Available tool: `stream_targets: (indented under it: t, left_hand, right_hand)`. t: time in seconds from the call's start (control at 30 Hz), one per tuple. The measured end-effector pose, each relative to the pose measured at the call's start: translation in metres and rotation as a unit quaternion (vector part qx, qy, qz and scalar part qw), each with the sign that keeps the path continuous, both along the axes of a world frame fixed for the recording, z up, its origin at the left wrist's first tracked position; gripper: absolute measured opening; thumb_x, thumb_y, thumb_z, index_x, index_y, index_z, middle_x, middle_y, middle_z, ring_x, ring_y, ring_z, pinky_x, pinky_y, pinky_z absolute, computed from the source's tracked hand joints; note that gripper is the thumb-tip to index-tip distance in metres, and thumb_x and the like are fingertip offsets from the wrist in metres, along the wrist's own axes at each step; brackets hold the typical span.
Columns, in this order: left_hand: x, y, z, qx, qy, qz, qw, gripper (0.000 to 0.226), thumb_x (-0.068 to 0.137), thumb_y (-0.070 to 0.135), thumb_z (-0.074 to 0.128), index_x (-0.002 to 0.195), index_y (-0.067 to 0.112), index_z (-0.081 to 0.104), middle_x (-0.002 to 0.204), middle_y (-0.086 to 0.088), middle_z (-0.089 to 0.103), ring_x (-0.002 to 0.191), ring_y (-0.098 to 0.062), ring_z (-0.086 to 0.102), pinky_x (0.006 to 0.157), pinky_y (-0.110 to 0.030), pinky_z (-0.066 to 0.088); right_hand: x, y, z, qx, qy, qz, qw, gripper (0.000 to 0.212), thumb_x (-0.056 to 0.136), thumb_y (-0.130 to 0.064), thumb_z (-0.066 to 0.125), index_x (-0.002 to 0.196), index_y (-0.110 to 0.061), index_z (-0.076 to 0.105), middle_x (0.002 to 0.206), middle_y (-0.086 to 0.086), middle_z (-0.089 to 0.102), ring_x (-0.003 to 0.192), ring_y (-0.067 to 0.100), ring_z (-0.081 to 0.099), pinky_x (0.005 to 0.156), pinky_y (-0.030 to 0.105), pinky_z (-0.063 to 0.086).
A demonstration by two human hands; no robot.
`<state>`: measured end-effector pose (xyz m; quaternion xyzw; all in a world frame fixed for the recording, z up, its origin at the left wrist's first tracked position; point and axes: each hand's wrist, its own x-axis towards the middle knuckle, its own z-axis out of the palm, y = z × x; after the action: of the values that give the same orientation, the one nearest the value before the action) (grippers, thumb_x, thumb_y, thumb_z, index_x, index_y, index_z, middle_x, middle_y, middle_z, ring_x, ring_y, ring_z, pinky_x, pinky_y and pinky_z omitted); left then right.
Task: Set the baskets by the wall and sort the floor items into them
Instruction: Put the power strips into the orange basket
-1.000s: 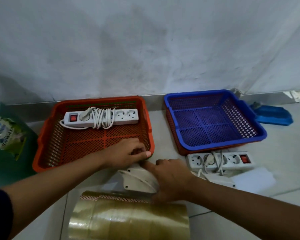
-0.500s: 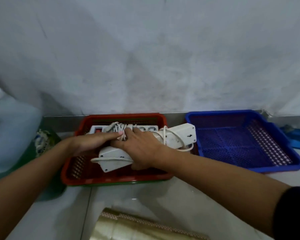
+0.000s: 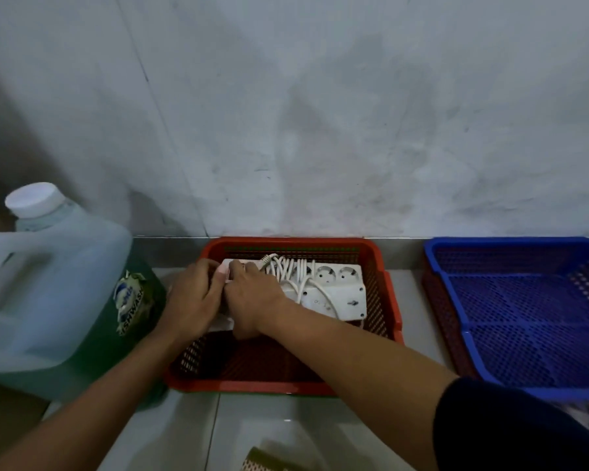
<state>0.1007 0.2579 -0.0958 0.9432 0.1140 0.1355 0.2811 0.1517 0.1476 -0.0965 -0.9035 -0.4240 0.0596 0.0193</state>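
Far left, on the floor: a large translucent jug [image 3: 45, 290] with a white cap, green liquid in its lower part, just beside the red basket [image 3: 393, 311]. Not part of the current step.

Red basket sits against the wall [image 3: 320, 113]. Inside it lie two white power strips: one at the back [image 3: 334, 273] with its cord [image 3: 286, 266] wound round the body, and a second [image 3: 334, 300] in front, underside up, its own cord looped over it.

Left hand [image 3: 191, 300] and right hand [image 3: 252, 300] both rest on the left end of the front strip, fingers curled down over it; whether they grip or only press, cannot tell.

Judgement: strips are rigid, light, hard plastic, not fragile. The cord is springy and may unwind or snag in the mesh. Best hold: across the body, pinning the cord loops.

Right: blue basket [image 3: 510, 246], by the wall, nothing visible in it.
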Motion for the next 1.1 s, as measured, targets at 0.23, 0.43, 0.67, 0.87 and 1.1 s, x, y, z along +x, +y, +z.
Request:
stream_targets:
  t: [0.23, 0.43, 0.67, 0.87, 1.1]
  left_hand:
    - [0.0, -0.006, -0.039, 0.052, 0.123, -0.08, 0.988, 0.045, 0.097, 0.046, 0.024, 0.132, 0.021, 0.04, 0.131, 0.0, 0.05, 0.126, -0.017, 0.042, 0.113, -0.041, 0.023]
    - [0.012, -0.03, -0.047, 0.086, 0.138, -0.069, 0.984, 0.06, 0.094, 0.054, 0.023, 0.144, 0.02, 0.03, 0.146, -0.01, 0.036, 0.137, -0.027, 0.031, 0.112, -0.047, 0.026]
    - [0.05, -0.157, 0.001, -0.025, -0.013, -0.236, 0.971, 0.034, 0.095, 0.037, 0.039, 0.119, 0.015, 0.051, 0.117, -0.008, 0.054, 0.11, -0.024, 0.051, 0.097, -0.039, 0.041]
    - [0.047, -0.266, 0.011, -0.058, -0.078, -0.348, 0.933, 0.024, 0.087, 0.019, 0.057, 0.109, 0.009, 0.057, 0.103, -0.01, 0.058, 0.097, -0.025, 0.057, 0.09, -0.039, 0.047]
    - [0.028, -0.325, -0.006, 0.086, -0.054, -0.463, 0.881, 0.028, 0.09, 0.037, 0.049, 0.114, 0.022, 0.051, 0.11, 0.002, 0.053, 0.098, -0.016, 0.051, 0.088, -0.033, 0.044]
  right_hand:
    - [0.012, -0.021, -0.036, -0.003, 0.029, -0.028, 0.999, 0.071, 0.076, -0.036, 0.073, 0.136, -0.014, 0.042, 0.142, 0.018, 0.029, 0.129, 0.039, 0.03, 0.102, 0.053, 0.036]
    - [0.005, -0.09, -0.041, 0.026, -0.011, -0.008, 1.0, 0.075, 0.08, -0.037, 0.067, 0.144, -0.021, 0.03, 0.137, 0.016, 0.039, 0.124, 0.035, 0.038, 0.105, 0.049, 0.03]
    - [-0.027, -0.195, 0.01, 0.084, -0.07, -0.091, 0.99, 0.046, 0.077, -0.03, 0.063, 0.115, -0.003, 0.059, 0.113, 0.021, 0.061, 0.094, 0.036, 0.058, 0.077, 0.041, 0.046]
    - [-0.064, -0.304, 0.03, 0.073, -0.12, -0.188, 0.972, 0.026, 0.07, -0.027, 0.061, 0.09, -0.01, 0.059, 0.084, 0.009, 0.058, 0.07, 0.025, 0.053, 0.06, 0.034, 0.041]
    - [-0.11, -0.423, 0.007, -0.04, -0.026, -0.263, 0.964, 0.033, 0.076, -0.041, 0.056, 0.095, -0.015, 0.064, 0.087, 0.004, 0.068, 0.073, 0.022, 0.062, 0.066, 0.028, 0.049]
